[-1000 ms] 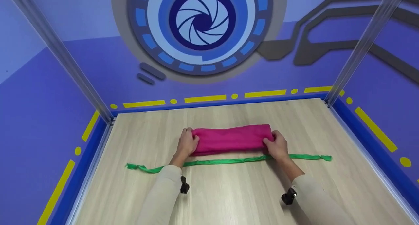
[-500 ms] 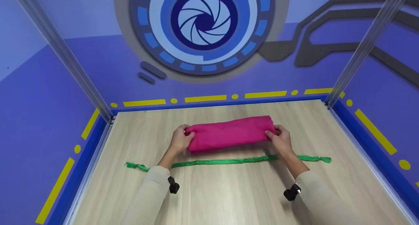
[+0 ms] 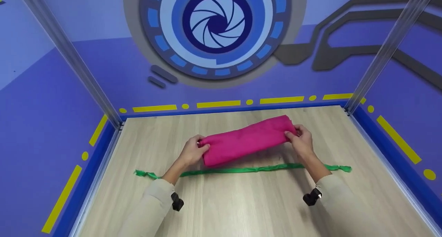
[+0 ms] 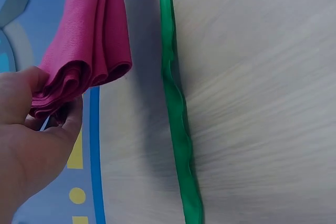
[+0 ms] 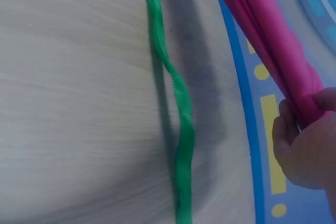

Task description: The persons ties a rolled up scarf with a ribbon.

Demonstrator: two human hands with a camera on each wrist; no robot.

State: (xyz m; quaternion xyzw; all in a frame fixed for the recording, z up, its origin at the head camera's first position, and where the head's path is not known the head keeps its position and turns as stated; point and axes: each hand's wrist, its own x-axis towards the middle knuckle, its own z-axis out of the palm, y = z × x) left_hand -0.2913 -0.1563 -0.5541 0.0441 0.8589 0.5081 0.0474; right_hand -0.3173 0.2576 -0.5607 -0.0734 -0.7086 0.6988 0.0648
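A folded magenta cloth [image 3: 247, 140] is held up off the table between both hands, its right end higher than its left. My left hand [image 3: 191, 151] pinches the left end, thumb on the near face and fingers behind. The right end is gripped the same way by my right hand [image 3: 302, 142]. In the left wrist view the cloth's end [image 4: 86, 35] shows several stacked layers. The right wrist view has the cloth [image 5: 278, 40] running slantwise into the fingers. A long green ribbon [image 3: 238, 170] lies across the table below the cloth, with the forearms passing over it.
The pale wooden table [image 3: 238, 202] is bounded by a blue patterned back wall [image 3: 103, 71] and side walls. Metal posts [image 3: 69, 54] stand at the back corners. A small black camera [image 3: 177, 201] sits on each wrist.
Both hands have raised the magenta cloth away from the table and tilted it, the right end going up and back. The hands have spread slightly apart. The green ribbon stays put.
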